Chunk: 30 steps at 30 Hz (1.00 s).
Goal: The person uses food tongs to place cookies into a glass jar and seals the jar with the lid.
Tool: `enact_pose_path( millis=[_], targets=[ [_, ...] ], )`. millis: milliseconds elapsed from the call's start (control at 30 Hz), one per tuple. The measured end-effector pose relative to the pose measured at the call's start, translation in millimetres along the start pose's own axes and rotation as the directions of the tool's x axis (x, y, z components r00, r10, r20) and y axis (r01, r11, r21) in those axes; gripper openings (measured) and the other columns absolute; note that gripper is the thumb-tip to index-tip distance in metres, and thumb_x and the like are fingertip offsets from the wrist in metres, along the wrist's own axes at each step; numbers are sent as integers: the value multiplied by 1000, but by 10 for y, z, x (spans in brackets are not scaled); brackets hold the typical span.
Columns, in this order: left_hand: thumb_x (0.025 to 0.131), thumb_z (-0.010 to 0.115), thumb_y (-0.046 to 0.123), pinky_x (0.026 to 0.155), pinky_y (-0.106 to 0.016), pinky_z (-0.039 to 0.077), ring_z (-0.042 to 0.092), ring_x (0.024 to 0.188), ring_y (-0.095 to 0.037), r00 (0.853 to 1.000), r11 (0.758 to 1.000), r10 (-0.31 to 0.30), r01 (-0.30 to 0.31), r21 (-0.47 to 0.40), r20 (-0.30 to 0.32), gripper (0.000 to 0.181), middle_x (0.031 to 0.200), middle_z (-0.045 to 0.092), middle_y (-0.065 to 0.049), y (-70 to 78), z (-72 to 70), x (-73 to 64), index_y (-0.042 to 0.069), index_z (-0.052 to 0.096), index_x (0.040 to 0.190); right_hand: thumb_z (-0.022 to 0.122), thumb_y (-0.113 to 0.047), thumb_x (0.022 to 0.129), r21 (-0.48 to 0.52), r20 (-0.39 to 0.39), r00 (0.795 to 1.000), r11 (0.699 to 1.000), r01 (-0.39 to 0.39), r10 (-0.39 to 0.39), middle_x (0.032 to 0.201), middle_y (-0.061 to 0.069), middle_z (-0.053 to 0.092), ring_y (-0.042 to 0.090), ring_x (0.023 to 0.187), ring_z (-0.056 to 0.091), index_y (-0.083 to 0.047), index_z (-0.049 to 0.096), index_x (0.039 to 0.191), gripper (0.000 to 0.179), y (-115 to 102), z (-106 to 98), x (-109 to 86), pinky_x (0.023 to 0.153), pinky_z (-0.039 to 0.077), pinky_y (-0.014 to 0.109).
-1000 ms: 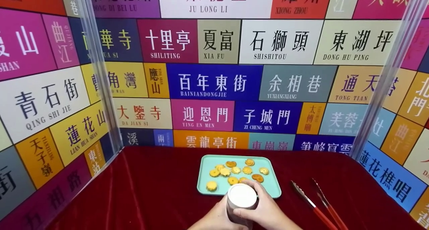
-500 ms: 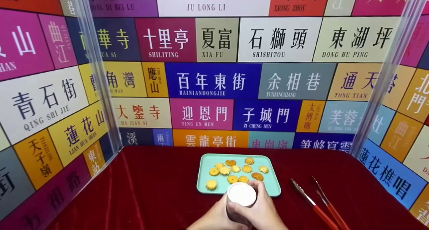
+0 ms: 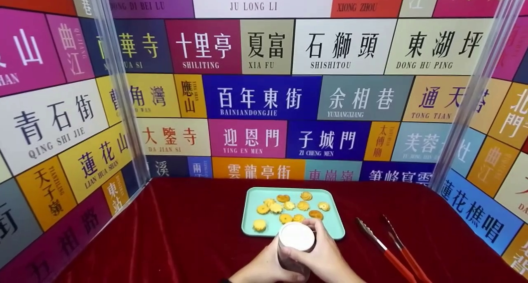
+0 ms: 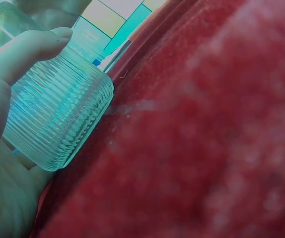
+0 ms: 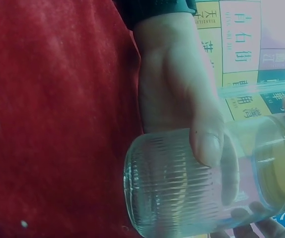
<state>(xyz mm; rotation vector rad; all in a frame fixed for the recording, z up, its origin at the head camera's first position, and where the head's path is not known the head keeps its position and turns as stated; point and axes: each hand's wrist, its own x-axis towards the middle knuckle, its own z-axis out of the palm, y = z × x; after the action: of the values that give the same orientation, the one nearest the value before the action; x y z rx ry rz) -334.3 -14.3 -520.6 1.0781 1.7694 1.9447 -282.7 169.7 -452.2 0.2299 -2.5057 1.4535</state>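
A clear ribbed glass jar (image 5: 170,181) with a white lid (image 3: 296,236) stands between my two hands. My left hand (image 3: 260,261) grips the jar's body; its thumb lies against the ribbed glass in both wrist views. Around the lid from the right curls my right hand (image 3: 326,254), its thumb across the near side and its fingers on the far side. Through the glass in the right wrist view, no contents can be made out clearly. Just beyond the jar lies a mint-green tray (image 3: 330,227) bearing several cookies (image 3: 260,225).
Metal tongs (image 3: 381,244) with red handles lie spread on the dark red cloth (image 3: 185,233), right of the tray. Behind the table stands a wall (image 3: 264,97) of coloured panels with writing. Clear upright posts (image 3: 123,97) mark its corners.
The fingers of my right hand have shifted round the lid's far side, from over the tray's cookies toward the right. My left hand keeps its grip. Tray and tongs have stayed put.
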Motion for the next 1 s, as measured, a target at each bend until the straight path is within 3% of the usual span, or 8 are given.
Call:
enact_pose_path(
  millis=[200, 333, 567, 867, 1000],
  targets=[
    [83, 88, -1, 103, -37, 57, 66, 126, -30, 1000, 996, -16, 17, -82, 19, 100, 154, 48, -7, -14, 16, -3, 21, 29, 161, 94, -39, 81, 22, 62, 997, 999, 42, -43, 131, 9, 63, 23, 119, 61, -11, 54, 140, 77, -1, -54, 11, 102, 49, 46],
    [83, 89, 3, 105, -35, 55, 64, 129, -28, 999, 998, -36, 36, -51, 1, 99, 153, 49, -5, -14, 3, -22, 22, 30, 161, 92, -41, 83, 26, 100, 992, 997, 72, -74, 134, 8, 62, 24, 122, 59, -10, 55, 142, 76, -2, -75, 27, 105, 47, 48],
    [81, 93, 10, 111, -32, 50, 60, 133, -23, 1000, 999, -11, 12, 53, -18, 101, 152, 52, 0, -25, -7, -24, 24, 31, 160, 92, -32, 84, 20, 112, 989, 996, 92, -94, 148, 10, 55, 27, 131, 55, -9, 56, 146, 76, 7, -91, 22, 108, 45, 49],
    [81, 94, 16, 114, -29, 46, 56, 137, -20, 999, 996, -22, 24, 91, -23, 106, 154, 50, 4, -26, -29, -11, 27, 28, 163, 90, -37, 85, 21, 140, 987, 997, 79, -81, 153, 12, 53, 30, 134, 54, -9, 53, 149, 79, 9, -113, 34, 110, 43, 52],
    [81, 94, 16, 114, -29, 46, 55, 139, -20, 999, 997, -30, 32, 75, -23, 108, 156, 50, 5, -18, -31, -12, 27, 27, 164, 92, -41, 82, 19, 139, 988, 998, 63, -65, 149, 15, 54, 29, 131, 56, -11, 49, 154, 89, -6, -103, 37, 109, 45, 52]
  ],
)
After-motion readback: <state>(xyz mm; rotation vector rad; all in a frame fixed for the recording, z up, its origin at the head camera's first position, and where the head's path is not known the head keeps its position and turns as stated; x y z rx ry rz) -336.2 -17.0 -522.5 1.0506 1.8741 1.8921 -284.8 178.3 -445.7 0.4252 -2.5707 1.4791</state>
